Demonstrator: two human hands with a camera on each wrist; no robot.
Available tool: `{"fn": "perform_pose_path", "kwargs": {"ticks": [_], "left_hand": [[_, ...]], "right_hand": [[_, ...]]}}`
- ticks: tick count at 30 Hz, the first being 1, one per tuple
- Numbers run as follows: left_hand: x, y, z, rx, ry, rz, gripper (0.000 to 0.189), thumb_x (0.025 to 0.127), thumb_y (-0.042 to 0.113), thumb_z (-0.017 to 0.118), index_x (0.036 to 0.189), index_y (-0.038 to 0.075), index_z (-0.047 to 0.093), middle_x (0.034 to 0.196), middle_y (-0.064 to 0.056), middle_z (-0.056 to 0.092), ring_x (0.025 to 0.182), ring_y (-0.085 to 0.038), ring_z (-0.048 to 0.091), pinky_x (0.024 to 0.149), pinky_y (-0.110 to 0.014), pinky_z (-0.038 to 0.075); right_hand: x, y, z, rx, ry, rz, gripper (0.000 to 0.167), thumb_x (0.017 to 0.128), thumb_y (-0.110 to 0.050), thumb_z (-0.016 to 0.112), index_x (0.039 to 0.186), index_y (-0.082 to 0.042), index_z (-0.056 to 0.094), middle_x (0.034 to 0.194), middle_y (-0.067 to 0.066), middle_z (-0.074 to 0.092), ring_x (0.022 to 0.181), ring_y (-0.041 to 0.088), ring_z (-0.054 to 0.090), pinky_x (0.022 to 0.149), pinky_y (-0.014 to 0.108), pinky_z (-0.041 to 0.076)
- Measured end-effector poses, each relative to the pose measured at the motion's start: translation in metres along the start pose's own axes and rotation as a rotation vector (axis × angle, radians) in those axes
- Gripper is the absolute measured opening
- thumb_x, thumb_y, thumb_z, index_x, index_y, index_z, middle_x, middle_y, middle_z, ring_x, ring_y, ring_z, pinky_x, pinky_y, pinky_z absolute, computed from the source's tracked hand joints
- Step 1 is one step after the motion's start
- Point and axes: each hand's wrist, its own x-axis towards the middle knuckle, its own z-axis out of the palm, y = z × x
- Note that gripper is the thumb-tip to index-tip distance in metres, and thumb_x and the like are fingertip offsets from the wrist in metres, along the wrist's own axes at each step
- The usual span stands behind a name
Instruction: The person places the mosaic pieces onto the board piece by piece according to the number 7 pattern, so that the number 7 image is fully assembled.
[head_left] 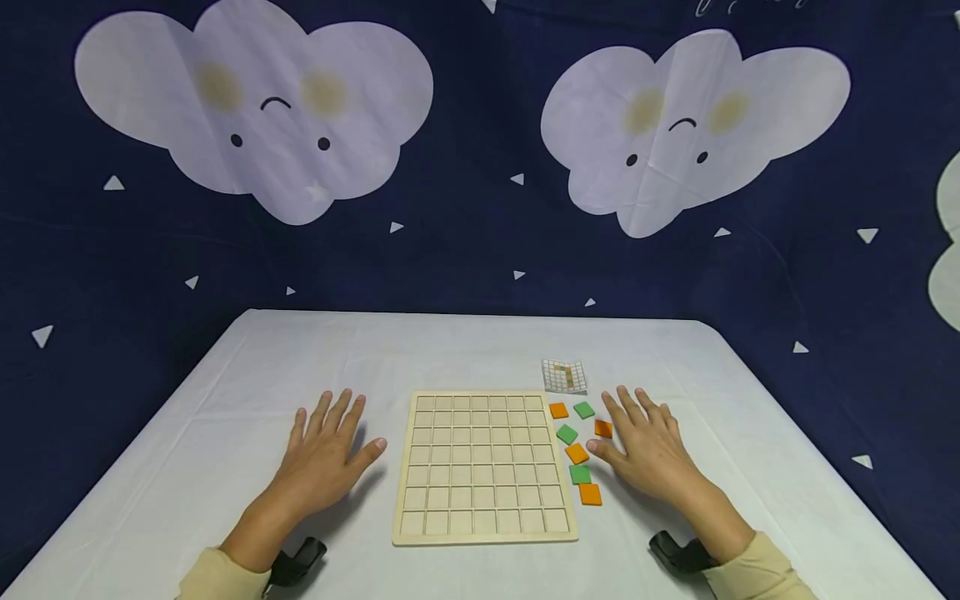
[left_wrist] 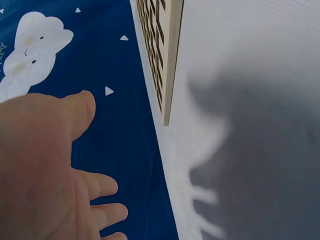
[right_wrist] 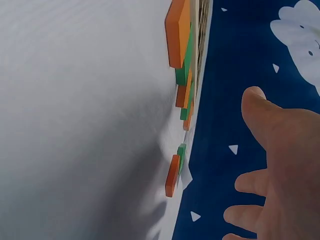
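Observation:
A square wooden grid board lies on the white table with bare cells. To its left my left hand hovers palm down, fingers spread, holding nothing; its shadow falls on the cloth. On the other side my right hand is likewise spread and holds nothing, its thumb near an orange tile. Several flat square tiles, orange and green, are scattered along the board's right edge, among them a green tile and a nearer orange tile. In the right wrist view the closest orange tile shows its thickness.
A small paper card printed with a coloured grid pattern lies beyond the tiles. White cloth covers the table. Behind it hangs a dark blue curtain with clouds and triangles. Each wrist wears a black camera mount.

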Motion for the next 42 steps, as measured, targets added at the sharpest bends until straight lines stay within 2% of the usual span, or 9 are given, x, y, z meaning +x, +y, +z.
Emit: {"fn": "perform_pose_path", "kwargs": {"ticks": [16, 23, 32, 42], "left_hand": [[0.001, 0.004, 0.005, 0.003, -0.004, 0.04, 0.074, 0.092, 0.051, 0.051, 0.145, 0.003, 0.033, 0.153, -0.022, 0.026, 0.143, -0.045, 0.013, 0.114, -0.065, 0.009], [0.0, 0.006, 0.008, -0.006, 0.005, 0.078, 0.074, 0.09, 0.048, 0.055, 0.145, 0.003, 0.034, 0.153, -0.021, 0.029, 0.143, -0.045, 0.015, 0.113, -0.066, 0.011], [0.002, 0.007, 0.011, -0.047, -0.009, 0.114, 0.073, 0.089, 0.047, 0.057, 0.145, 0.005, 0.035, 0.153, -0.018, 0.029, 0.143, -0.044, 0.016, 0.112, -0.066, 0.014], [0.002, 0.008, 0.013, -0.11, -0.029, 0.138, 0.072, 0.087, 0.041, 0.062, 0.145, 0.006, 0.035, 0.152, -0.017, 0.031, 0.141, -0.044, 0.02, 0.11, -0.067, 0.018]], "right_hand": [[0.002, -0.002, 0.001, 0.014, 0.041, -0.031, 0.074, 0.086, -0.046, 0.063, 0.143, -0.006, 0.038, 0.15, 0.023, 0.033, 0.14, 0.045, 0.023, 0.112, 0.065, 0.014], [0.002, -0.001, 0.002, 0.034, 0.051, -0.046, 0.071, 0.086, -0.043, 0.064, 0.142, -0.006, 0.041, 0.149, 0.022, 0.035, 0.138, 0.044, 0.026, 0.111, 0.064, 0.017], [0.002, 0.003, 0.005, 0.071, 0.067, -0.083, 0.07, 0.085, -0.043, 0.065, 0.139, -0.005, 0.044, 0.146, 0.023, 0.039, 0.135, 0.044, 0.031, 0.108, 0.062, 0.022], [0.004, 0.005, 0.006, 0.099, 0.047, -0.06, 0.069, 0.084, -0.041, 0.066, 0.139, -0.006, 0.044, 0.145, 0.022, 0.041, 0.133, 0.043, 0.033, 0.104, 0.059, 0.028]]}}
